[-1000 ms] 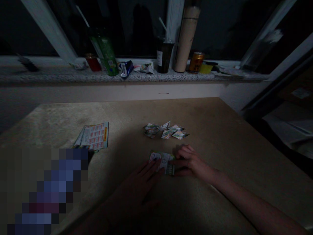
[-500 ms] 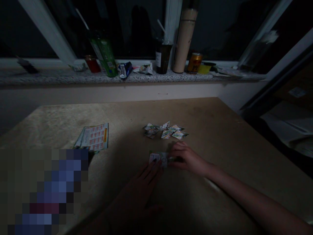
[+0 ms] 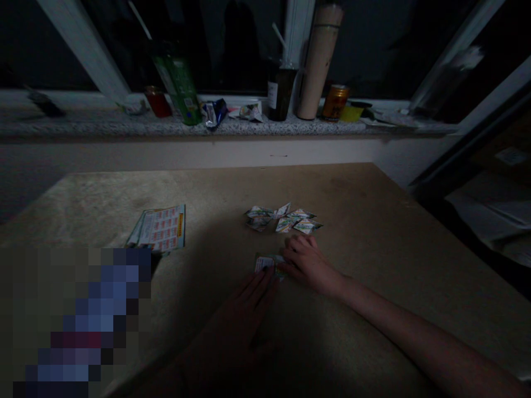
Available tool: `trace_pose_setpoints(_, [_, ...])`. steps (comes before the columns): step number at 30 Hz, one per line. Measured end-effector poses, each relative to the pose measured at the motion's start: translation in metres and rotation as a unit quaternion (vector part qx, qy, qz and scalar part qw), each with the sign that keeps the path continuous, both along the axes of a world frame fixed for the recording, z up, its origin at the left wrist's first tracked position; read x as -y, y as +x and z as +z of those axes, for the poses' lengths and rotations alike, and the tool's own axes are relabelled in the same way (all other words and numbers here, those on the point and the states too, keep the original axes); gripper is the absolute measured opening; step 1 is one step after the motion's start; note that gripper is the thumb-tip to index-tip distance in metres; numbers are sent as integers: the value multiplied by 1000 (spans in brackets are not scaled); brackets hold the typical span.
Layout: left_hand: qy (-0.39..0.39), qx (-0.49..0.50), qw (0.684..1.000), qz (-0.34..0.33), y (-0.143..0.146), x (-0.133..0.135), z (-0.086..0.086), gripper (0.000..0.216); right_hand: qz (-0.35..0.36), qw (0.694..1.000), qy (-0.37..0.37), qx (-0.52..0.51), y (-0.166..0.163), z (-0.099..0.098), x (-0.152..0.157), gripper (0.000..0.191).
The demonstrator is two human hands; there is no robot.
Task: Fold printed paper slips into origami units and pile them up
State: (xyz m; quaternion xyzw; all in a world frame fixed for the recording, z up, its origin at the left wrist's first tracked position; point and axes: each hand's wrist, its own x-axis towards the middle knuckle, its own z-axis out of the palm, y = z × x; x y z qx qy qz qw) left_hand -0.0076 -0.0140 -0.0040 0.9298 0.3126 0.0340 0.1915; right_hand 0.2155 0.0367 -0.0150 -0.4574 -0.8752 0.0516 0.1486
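A small piece of printed paper (image 3: pixel 264 262) lies on the table in front of me. My left hand (image 3: pixel 243 301) rests flat on its near edge, fingers stretched out. At the paper's right end is my right hand (image 3: pixel 310 264), its fingers curled down over that end and hiding part of it. Just beyond, several folded paper pieces (image 3: pixel 286 224) with pointed ends sit in a loose cluster. To the left there is a stack of printed paper sheets (image 3: pixel 164 228).
On the granite windowsill (image 3: pixel 232 128) stand a green bottle (image 3: pixel 185 91), a dark cup with a straw (image 3: pixel 282 94), a tall beige flask (image 3: pixel 318 63) and an orange can (image 3: pixel 335 104). A blue wrapper (image 3: pixel 216 112) lies there too. Blurred blocks cover the lower left.
My right hand has shifted slightly left over the paper's end, covering more of it. The left hand stays flat on the paper. The view has tilted slightly.
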Motion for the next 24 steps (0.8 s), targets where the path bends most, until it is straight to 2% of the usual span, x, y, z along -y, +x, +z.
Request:
trace_pose_setpoints(5, [-17,-10,1000,3,1,-1,0,83,6,1000,12,-1,-2,-4,0,21])
trace_pose_setpoints(13, [3,-36,999,1,2,-1,2,83,10,999,28,19,-3,-6,1,18])
trace_pose_setpoints(24, [16,-20,1000,-8,2,-1,-3,80,4,999,36,21,-4,-8,0,17])
